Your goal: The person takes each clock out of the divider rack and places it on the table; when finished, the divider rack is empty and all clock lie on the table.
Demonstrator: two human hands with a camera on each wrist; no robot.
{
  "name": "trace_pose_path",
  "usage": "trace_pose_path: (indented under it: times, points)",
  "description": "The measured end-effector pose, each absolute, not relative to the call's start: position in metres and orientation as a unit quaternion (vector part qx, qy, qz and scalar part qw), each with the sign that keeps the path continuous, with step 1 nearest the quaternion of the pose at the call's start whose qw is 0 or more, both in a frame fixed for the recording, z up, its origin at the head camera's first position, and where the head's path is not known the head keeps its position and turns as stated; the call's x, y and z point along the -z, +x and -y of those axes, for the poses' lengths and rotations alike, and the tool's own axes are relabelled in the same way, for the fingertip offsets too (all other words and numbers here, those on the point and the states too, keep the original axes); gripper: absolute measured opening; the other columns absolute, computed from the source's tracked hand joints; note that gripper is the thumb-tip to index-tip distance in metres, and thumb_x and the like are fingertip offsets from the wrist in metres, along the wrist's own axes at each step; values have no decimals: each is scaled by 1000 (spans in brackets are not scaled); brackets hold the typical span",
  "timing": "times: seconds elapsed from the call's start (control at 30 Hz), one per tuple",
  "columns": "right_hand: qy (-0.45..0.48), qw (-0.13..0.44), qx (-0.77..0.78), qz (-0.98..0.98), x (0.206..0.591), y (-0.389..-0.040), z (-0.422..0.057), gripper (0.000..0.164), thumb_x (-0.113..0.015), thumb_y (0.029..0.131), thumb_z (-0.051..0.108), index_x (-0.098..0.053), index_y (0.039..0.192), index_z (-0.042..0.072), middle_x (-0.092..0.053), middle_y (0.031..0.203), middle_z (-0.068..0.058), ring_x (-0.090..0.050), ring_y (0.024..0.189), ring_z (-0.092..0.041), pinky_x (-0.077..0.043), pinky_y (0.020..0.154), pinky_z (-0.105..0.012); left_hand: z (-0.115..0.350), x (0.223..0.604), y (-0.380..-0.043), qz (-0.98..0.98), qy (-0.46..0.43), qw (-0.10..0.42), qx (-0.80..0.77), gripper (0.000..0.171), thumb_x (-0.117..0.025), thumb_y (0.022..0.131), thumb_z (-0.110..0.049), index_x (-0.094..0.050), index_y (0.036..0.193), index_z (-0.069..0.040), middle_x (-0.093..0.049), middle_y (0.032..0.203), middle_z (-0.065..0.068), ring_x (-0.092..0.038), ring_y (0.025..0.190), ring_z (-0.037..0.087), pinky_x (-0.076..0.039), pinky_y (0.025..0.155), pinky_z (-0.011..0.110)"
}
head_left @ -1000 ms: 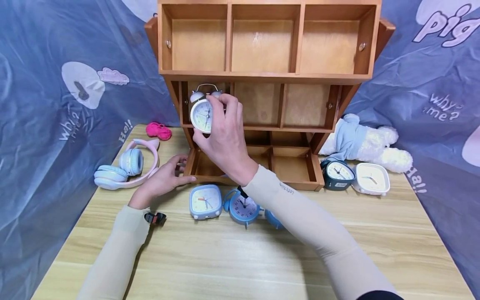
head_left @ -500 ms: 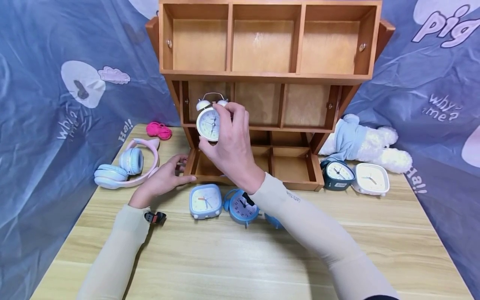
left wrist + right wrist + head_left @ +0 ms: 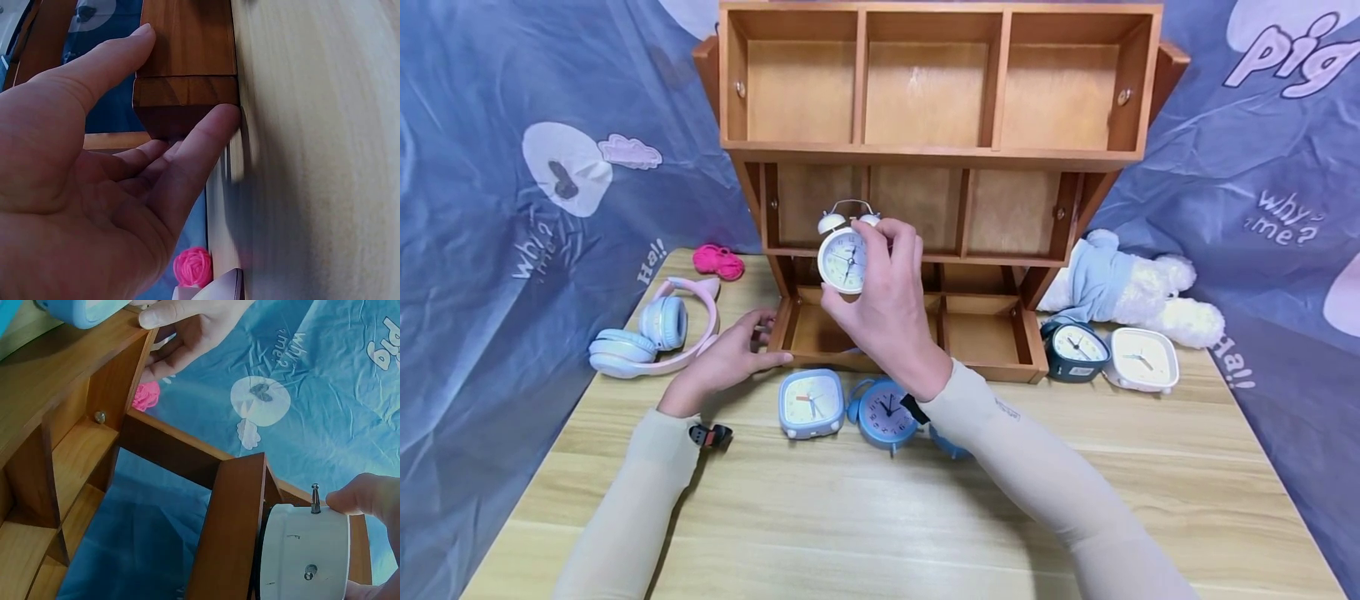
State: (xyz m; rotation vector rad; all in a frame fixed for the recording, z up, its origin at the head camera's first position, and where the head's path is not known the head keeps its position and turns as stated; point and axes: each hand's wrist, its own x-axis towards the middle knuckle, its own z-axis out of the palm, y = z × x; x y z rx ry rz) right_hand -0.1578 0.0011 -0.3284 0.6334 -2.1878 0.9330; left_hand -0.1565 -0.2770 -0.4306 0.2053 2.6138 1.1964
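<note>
In the head view my right hand (image 3: 891,312) pinches a white twin-bell alarm clock (image 3: 841,260) between thumb and fingers. It is raised in front of the middle tier of a wooden three-tier shelf (image 3: 880,155), bells up, dial facing the camera. The right wrist view shows the clock's white side (image 3: 306,550) with small metal stubs. My left hand (image 3: 730,354) holds the left front corner of the bottom tier, thumb on the front board and fingers along the side. From the left wrist, the wooden corner (image 3: 186,90) shows between thumb (image 3: 119,56) and fingers.
Before the shelf stand a square blue clock (image 3: 811,404), a round blue clock (image 3: 886,412) and another blue object partly behind my right arm. At right are a dark clock (image 3: 1077,350), a white clock (image 3: 1142,358) and a plush toy (image 3: 1142,283). Headphones (image 3: 655,333) and pink yarn (image 3: 718,262) lie left.
My right hand has brought the white alarm clock down and to the right, away from the middle tier's left compartment. The left hand keeps its place at the bottom tier's corner.
</note>
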Motion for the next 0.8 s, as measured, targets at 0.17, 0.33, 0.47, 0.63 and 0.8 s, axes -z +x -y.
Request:
trace_pose_path:
  times: [0.17,0.33,0.47,0.63,0.8]
  points:
    - [241,327,-359,840,330,-155,-10,74,-94,82,17,-61,144,-4,-49,137,-26,-48,125,-42,-53,106,-49,276,430,-156,-900,71,131,-410,82,-82,105,-32,-38,167,0,-65,151,30,-65,140,47,-56,113,60]
    - [240,321,-358,843,333,-153,-17,72,-94,81,18,-62,142,-3,-50,135,-26,-48,124,-43,-53,104,-51,276,430,-154,-900,68,132,-410,84,-83,105,-33,-38,167,0,-64,151,30,-64,141,47,-55,114,61]
    - [237,305,-358,850,337,-150,-21,73,-95,81,19,-62,143,-2,-50,137,-26,-49,125,-43,-54,104,-51,277,432,-153,-901,61,137,-407,85,-82,105,-35,-36,168,-1,-63,152,29,-62,142,46,-55,114,60]
    - [229,279,-366,858,339,-146,-28,75,-96,81,19,-62,144,0,-49,141,-26,-48,132,-42,-55,109,-51,278,433,-153,-903,60,136,-404,86,-82,104,-37,-37,168,-2,-62,153,29,-61,143,45,-54,115,61]
    - [223,264,-379,859,338,-143,-37,74,-96,80,18,-62,145,1,-48,141,-25,-46,135,-42,-56,110,-51,277,432,-154,-904,61,133,-402,87,-83,104,-37,-37,168,-1,-64,151,30,-62,143,46,-53,116,62]
